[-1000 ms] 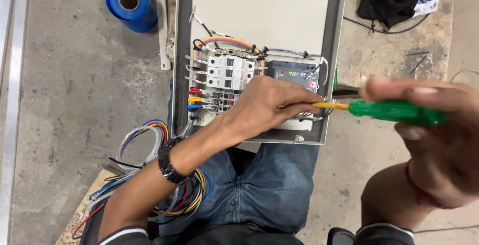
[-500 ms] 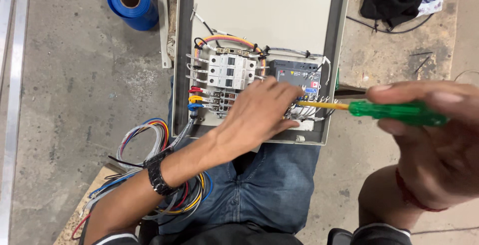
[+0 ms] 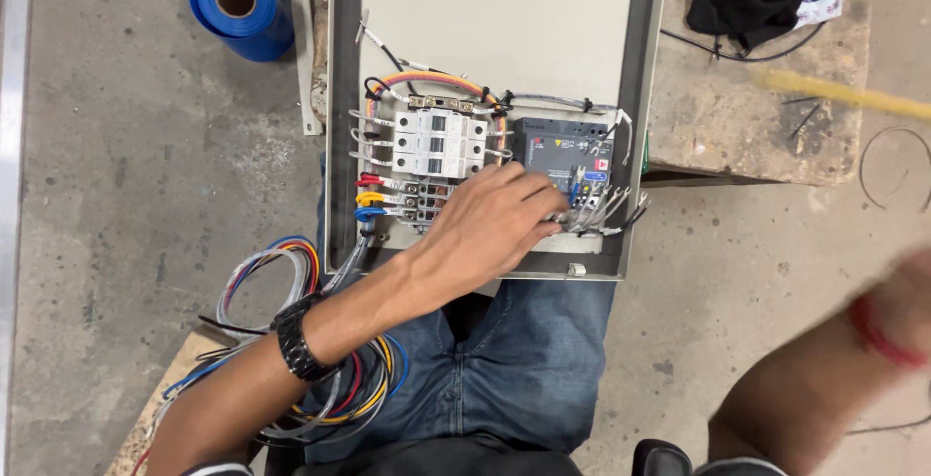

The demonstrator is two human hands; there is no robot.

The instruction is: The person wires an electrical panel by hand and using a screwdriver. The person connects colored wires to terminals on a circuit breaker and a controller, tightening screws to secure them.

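**A:** where's the left hand (image 3: 495, 224) at?

**B:** flat inside the grey box (image 3: 339, 146) on the lap, fingers bent onto the wires (image 3: 606, 212) under the black module (image 3: 562, 151), just right of the terminal strip (image 3: 407, 200). Can't tell if it's pinching one.

**A:** and the right hand (image 3: 907, 306)?

**B:** out at the right edge, super blurry, well apart from the box. Grip's impossible to tell. Yellow streak (image 3: 834, 93) above it.

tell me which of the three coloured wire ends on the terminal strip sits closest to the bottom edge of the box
The blue wire end. It sits lowest in the stack, under the yellow one and the red one, just left of the left hand.
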